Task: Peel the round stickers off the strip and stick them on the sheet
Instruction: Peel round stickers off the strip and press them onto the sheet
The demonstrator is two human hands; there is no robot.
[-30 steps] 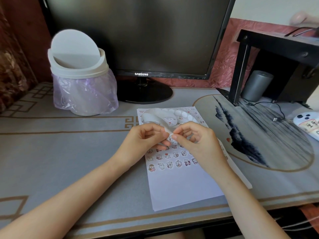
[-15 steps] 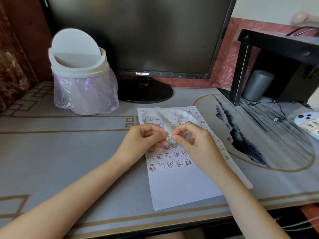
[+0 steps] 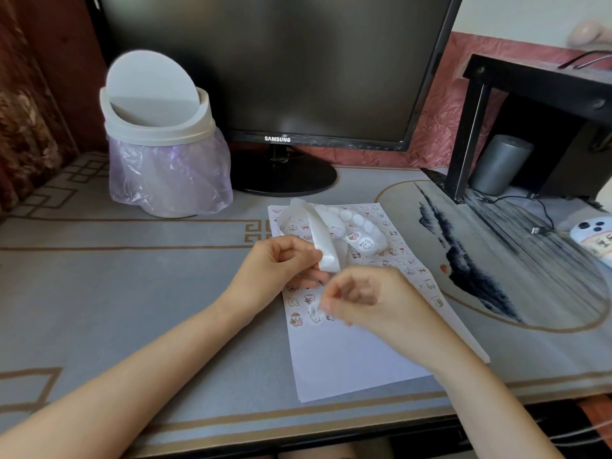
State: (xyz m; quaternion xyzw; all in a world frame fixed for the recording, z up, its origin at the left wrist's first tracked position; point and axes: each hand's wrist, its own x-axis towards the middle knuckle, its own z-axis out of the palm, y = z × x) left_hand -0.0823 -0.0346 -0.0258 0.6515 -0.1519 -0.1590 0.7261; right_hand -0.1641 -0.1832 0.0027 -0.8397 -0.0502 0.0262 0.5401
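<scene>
Nearest, two bare forearms reaching in over the grey desk mat (image 3: pixel 99 293). Low over the sheet (image 3: pixel 347 359), the right hand (image 3: pixel 371 299), fingers curled, thumb and forefinger pinching one round sticker (image 3: pixel 314 312) just above the paper, blocking part of the lowest rows of pictures. Just beyond, the left hand (image 3: pixel 278 270), fingers curled round the near end of the strip (image 3: pixel 326 256), holding it up off the paper. One strip only, curling back over the sheet's far end and covering the pictures under it. Two printed stickers (image 3: pixel 365 242) showing on it, next to a run of blank round spots. One sheet, flat on the mat, small cartoon stickers in rows across its far half, too many hidden to count, near half bare. To the right, one round painted mat (image 3: pixel 496 260), rim meeting the sheet's right edge. At the frame's right edge, one white device (image 3: pixel 592 236), cut off. Far left, one white swing-lid bin (image 3: pixel 159 160) with a lilac bag. Centre back, one dark monitor (image 3: pixel 265 61) on a round foot. Back right, one black stand (image 3: pixel 530 77), one grey cylinder (image 3: pixel 500 164) under it, one thin cable (image 3: pixel 516 201) trailing forward.
</scene>
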